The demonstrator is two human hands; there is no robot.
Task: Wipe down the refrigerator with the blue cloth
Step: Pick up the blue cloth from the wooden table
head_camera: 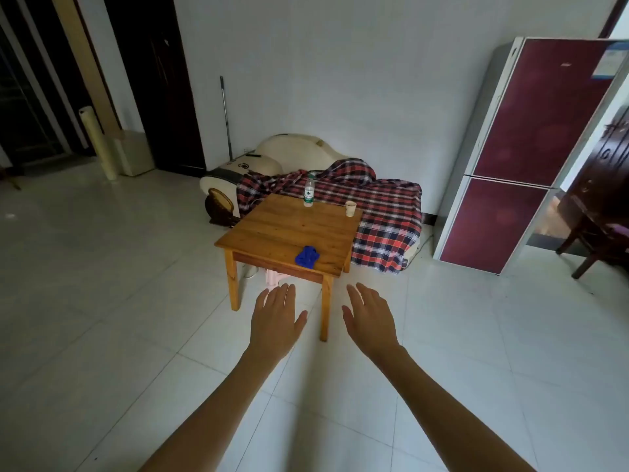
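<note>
A crumpled blue cloth (pixel 307 256) lies near the front edge of a small wooden table (pixel 272 233). The refrigerator (pixel 531 148), tall with dark red doors and a pale side, stands against the wall at the right. My left hand (pixel 276 321) and my right hand (pixel 371 318) are stretched out in front of me, palms down, fingers apart, holding nothing. Both hover over the floor, short of the table and below the cloth in the picture.
A plastic water bottle (pixel 308 190) and a paper cup (pixel 350 208) stand at the table's far side. Behind it is a couch under a plaid blanket (pixel 384 212). A mop handle (pixel 225 117) leans on the wall. A dark wooden chair (pixel 599 229) stands right of the refrigerator. White tiled floor surrounds the table.
</note>
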